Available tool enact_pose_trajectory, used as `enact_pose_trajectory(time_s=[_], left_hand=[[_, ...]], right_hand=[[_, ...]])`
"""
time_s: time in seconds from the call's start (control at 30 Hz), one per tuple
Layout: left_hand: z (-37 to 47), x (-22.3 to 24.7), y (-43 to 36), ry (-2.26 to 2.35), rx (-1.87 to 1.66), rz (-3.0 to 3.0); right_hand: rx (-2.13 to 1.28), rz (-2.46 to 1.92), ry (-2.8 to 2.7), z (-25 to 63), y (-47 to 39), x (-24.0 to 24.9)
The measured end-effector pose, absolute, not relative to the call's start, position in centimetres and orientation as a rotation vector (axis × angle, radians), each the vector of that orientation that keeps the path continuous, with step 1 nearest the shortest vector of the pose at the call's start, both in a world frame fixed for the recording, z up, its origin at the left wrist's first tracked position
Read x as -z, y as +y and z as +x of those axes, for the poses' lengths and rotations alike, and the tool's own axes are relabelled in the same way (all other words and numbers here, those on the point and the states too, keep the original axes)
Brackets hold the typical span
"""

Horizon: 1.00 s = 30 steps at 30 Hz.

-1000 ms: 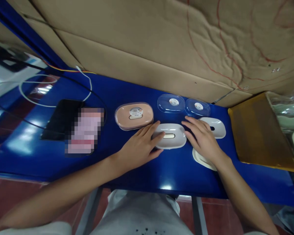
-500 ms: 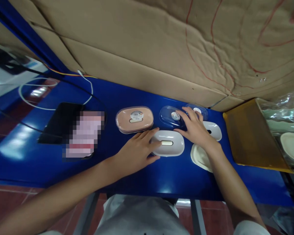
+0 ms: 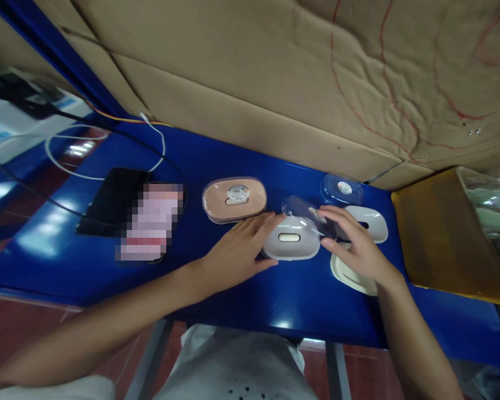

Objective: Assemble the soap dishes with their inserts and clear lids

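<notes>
My left hand (image 3: 241, 247) grips the left end of a white oval soap dish (image 3: 294, 251) with a slot in its middle, thumb at the near side and fingers at the far side. In my right hand (image 3: 356, 244) a clear plastic cover (image 3: 302, 208) with a round sticker is held by its right end, tilted over the dish's far right edge. A second clear cover (image 3: 342, 189) lies behind. Under and beside my right hand are a white slotted tray (image 3: 375, 222) and a cream oval dish (image 3: 350, 273), partly hidden.
A pink covered soap dish (image 3: 227, 203) sits to the left of the white one. Further left are a phone (image 3: 152, 222), a black flat device (image 3: 112, 200) and a white cable (image 3: 164, 147). An open cardboard box (image 3: 445, 239) with wrapped dishes stands at the right, and cardboard lines the back.
My right hand has picked up the nearer clear cover from the table and brought it toward the white soap dish. My left hand stays at the dish's left end.
</notes>
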State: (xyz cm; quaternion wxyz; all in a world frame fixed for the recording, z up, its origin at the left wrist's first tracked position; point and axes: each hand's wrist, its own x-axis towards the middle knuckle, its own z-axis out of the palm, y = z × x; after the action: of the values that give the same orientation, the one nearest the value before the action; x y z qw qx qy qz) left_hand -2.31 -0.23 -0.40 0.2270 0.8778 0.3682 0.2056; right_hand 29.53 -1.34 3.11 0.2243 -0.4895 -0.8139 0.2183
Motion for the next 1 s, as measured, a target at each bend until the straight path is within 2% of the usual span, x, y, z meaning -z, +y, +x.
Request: enact_pose_trajectory(time_s=[0.33,1.0], left_hand=[[-2.2,1.2,-0.1,1.0,-0.715,2.2],[-2.3,0.7,-0.1,1.005,-0.656,2.273]], right_hand=[[-0.539,-1.327,-2.323,28.2,-3.7,-2.3],[-0.318,-1.201,-2.504,27.2,-4.0,-2.0]])
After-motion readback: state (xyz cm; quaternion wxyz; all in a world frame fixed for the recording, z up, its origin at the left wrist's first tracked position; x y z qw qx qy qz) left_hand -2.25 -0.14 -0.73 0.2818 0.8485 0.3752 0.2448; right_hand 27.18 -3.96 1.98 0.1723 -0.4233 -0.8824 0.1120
